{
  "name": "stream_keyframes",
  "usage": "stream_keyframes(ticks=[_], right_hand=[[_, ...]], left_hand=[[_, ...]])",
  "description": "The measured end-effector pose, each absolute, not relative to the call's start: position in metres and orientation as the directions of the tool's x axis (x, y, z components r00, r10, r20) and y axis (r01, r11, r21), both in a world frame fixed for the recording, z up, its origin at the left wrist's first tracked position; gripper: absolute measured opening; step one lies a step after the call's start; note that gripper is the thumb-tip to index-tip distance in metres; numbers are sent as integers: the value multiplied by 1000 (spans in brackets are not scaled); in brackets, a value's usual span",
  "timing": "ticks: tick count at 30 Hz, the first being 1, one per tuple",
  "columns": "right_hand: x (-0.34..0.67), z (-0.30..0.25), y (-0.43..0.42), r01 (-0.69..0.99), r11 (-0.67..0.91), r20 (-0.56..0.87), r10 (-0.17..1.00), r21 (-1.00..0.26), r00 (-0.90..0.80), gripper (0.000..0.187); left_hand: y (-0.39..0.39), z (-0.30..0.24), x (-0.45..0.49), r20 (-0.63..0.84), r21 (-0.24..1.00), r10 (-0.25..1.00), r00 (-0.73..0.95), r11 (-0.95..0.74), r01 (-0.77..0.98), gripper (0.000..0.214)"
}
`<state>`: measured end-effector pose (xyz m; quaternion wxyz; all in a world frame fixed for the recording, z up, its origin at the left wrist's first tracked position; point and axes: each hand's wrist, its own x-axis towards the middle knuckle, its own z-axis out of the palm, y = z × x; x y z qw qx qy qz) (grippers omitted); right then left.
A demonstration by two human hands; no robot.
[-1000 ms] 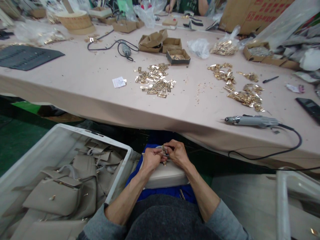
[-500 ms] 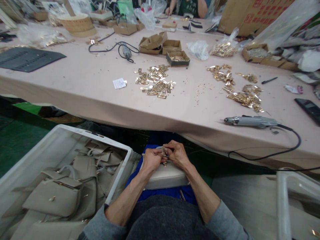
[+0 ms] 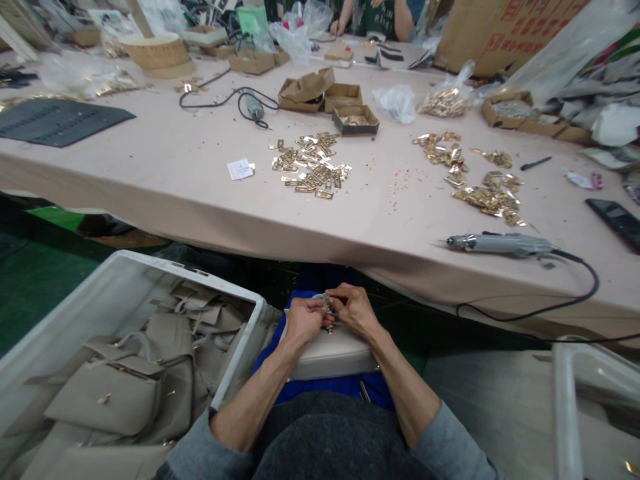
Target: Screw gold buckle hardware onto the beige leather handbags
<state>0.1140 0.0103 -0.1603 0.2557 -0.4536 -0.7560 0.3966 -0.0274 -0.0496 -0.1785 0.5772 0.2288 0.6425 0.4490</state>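
Note:
A pale grey handbag (image 3: 330, 353) lies across my lap on blue cloth (image 3: 295, 393). My left hand (image 3: 304, 320) and my right hand (image 3: 354, 308) meet over the bag's far part. Between their fingertips is a small gold metal fitting (image 3: 327, 303), pinched from both sides. Another bit of gold hardware (image 3: 329, 329) shows on the bag just below the fingers. The fingers partly cover the fitting, so its exact shape is hidden.
Left of me, a white bin (image 3: 260, 307) holds several grey handbags (image 3: 110, 393); another bin (image 3: 560, 400) stands right. On the table lie gold plates (image 3: 315, 167), more gold fittings (image 3: 487, 197), an electric screwdriver (image 3: 500, 244) and a small box (image 3: 356, 123). Across it, a person's hand (image 3: 338, 27) shows.
Both hands stay at the same spot on the bag, with only a tiny shift of the fingers. The whole view has moved slightly.

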Motion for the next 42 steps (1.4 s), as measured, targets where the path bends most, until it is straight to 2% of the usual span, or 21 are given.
stream_keyframes(ticks=[3, 8, 11, 18, 24, 26, 29, 31, 33, 34, 36, 40, 42], right_hand=[[114, -160, 12, 476, 212, -17, 902, -853, -432, 23], [114, -161, 19, 376, -78, -231, 896, -923, -380, 17], [114, -161, 22, 322, -165, -288, 878, -932, -383, 18], [110, -154, 17, 248, -138, -227, 898, -959, -377, 13], [101, -152, 12, 293, -154, -239, 930, -943, -278, 14], [105, -139, 11, 386, -57, -151, 964, -921, -218, 16], [127, -96, 13, 498, 185, 137, 982, -847, -132, 13], [153, -60, 23, 542, 285, 323, 946, -790, -28, 16], [186, -29, 39, 624, 294, 476, 868, -724, 142, 22], [203, -18, 48, 671, 260, 526, 819, -695, 228, 25], [234, -4, 64, 753, 104, 540, 761, -650, 360, 32], [272, 5, 90, 808, -372, 352, 759, -456, 548, 57], [276, 9, 101, 789, -502, 252, 761, -355, 598, 73]], left_hand=[[-50, -180, -28, -531, 845, 816, -228, 490, -212, 17], [-52, -183, -28, -519, 852, 829, -206, 484, -199, 20], [-53, -185, -28, -530, 845, 825, -194, 496, -202, 21], [-53, -172, -28, -508, 857, 844, -173, 474, -204, 21], [-47, -186, -30, -488, 870, 849, -202, 454, -193, 35], [-45, -193, -31, -478, 874, 859, -182, 445, -193, 37], [-47, -193, -31, -473, 876, 864, -172, 441, -195, 39], [-49, -188, -30, -474, 875, 862, -178, 439, -207, 41], [-50, -182, -29, -479, 872, 857, -191, 438, -219, 43], [-50, -179, -29, -482, 870, 855, -193, 440, -223, 43], [-50, -176, -27, -486, 867, 853, -190, 443, -226, 43], [-50, -176, -27, -466, 877, 863, -192, 424, -225, 39], [-50, -179, -27, -463, 879, 865, -192, 420, -225, 37]])
